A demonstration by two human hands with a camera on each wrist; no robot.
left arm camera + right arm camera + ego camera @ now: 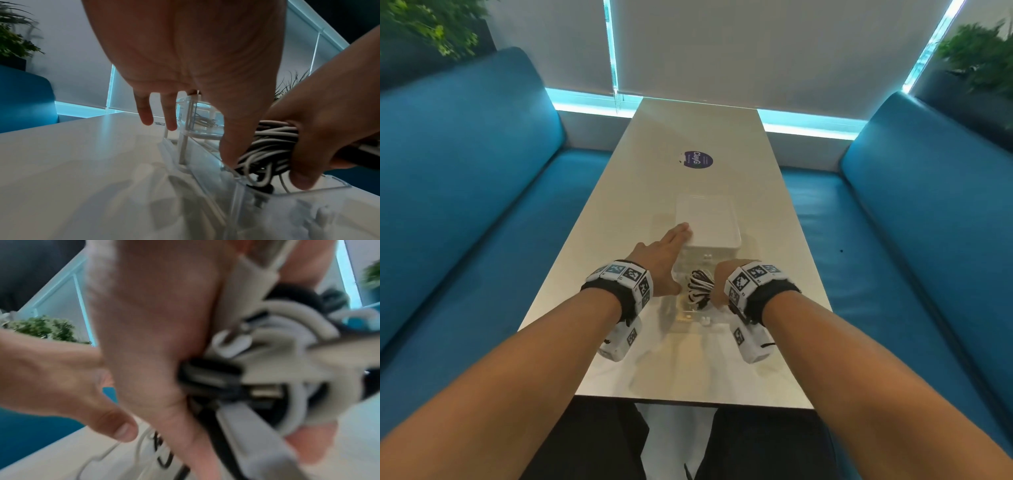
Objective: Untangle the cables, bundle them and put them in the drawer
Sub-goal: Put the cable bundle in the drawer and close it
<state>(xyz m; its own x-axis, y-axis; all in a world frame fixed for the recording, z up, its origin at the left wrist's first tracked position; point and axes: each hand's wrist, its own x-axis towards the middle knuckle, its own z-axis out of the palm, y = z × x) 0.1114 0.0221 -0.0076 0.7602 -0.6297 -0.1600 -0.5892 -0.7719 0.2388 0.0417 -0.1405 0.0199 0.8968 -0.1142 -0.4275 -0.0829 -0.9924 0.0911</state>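
Both forearms reach forward from six o'clock, wrists side by side.

The left hand [661,255] lies flat with palm down, its straight fingers [681,230] pointing toward one o'clock and the thumb spread out toward nine o'clock. The right hand [724,286] sits at three o'clock of the left one, bent down at the wrist, fingers and thumb curled around a bundle of cables [700,286]. Each wrist wears a dark strap with black-and-white patterned blocks. In the left wrist view the left thumb [228,146] reaches down just beside the right hand's grip.
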